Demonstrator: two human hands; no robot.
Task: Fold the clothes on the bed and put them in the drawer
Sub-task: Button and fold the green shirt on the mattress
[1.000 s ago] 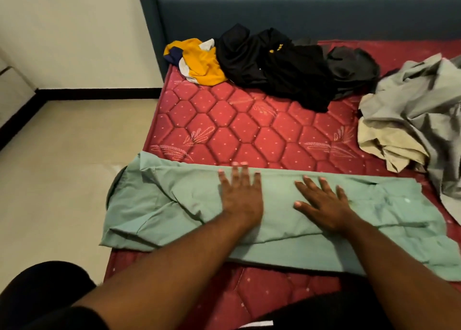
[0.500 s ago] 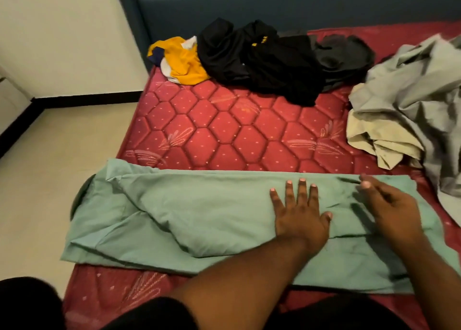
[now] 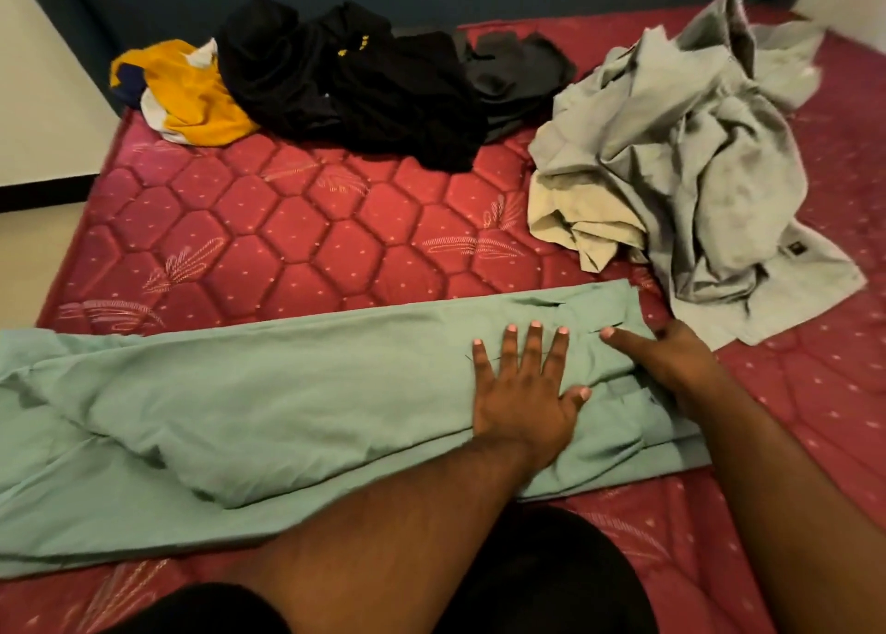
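Green garment (image 3: 287,393) lies folded lengthwise on mattress (image 3: 297,230). Left hand (image 3: 522,393) presses it flat, fingers spread. Right hand (image 3: 671,365) rests at its right end, grip unclear.

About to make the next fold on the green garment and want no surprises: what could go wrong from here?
1. The long mint-green cloth garment overhangs the red quilted mattress at left; it may slide off.
2. The crumpled grey garment lies beside the right hand; it could snag.

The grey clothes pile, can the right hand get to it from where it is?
Probably yes. The right hand rests at the right end of the green cloth, and the grey clothes pile lies just beyond it, with nothing in between.
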